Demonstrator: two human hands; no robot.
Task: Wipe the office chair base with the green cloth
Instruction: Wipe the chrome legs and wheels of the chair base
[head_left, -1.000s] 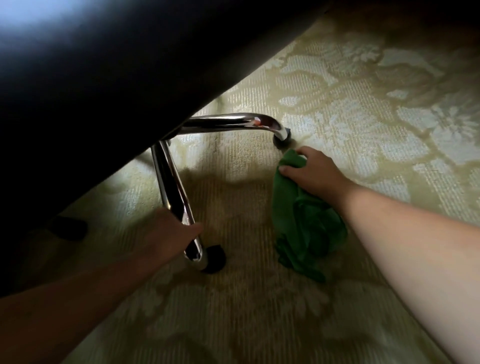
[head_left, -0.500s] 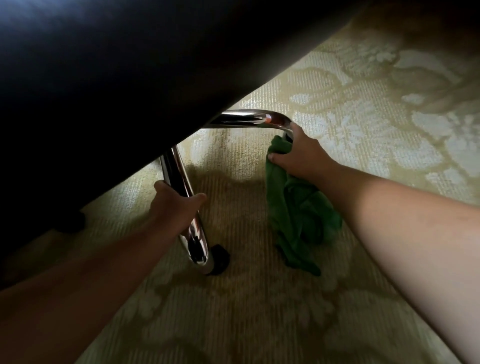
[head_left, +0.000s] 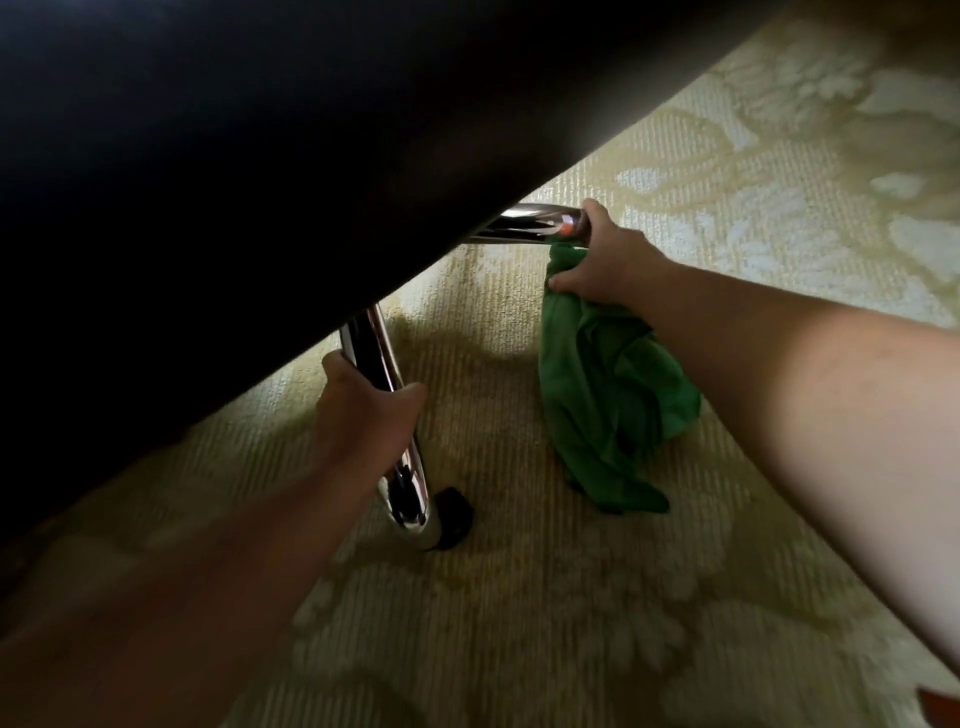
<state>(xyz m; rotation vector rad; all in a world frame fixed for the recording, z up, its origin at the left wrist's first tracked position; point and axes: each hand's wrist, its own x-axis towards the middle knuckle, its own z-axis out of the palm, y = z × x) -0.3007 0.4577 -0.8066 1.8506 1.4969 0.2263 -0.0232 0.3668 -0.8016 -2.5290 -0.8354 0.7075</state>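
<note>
Two chrome legs of the office chair base show below the dark seat. My left hand (head_left: 366, 410) grips the near chrome leg (head_left: 402, 478), which ends in a black caster (head_left: 454, 517). My right hand (head_left: 605, 260) holds the green cloth (head_left: 608, 395) against the outer end of the far chrome leg (head_left: 524, 223). Most of the cloth hangs down from that hand to the carpet. The far leg's caster is hidden behind my hand and the cloth.
The black chair seat (head_left: 234, 182) fills the upper left and hides the base's hub. A cream carpet with a pale floral pattern (head_left: 727, 182) covers the floor all around.
My right hand has lifted the cloth from the carpet up onto the end of the far leg. My left hand has slid up the near leg, away from the caster.
</note>
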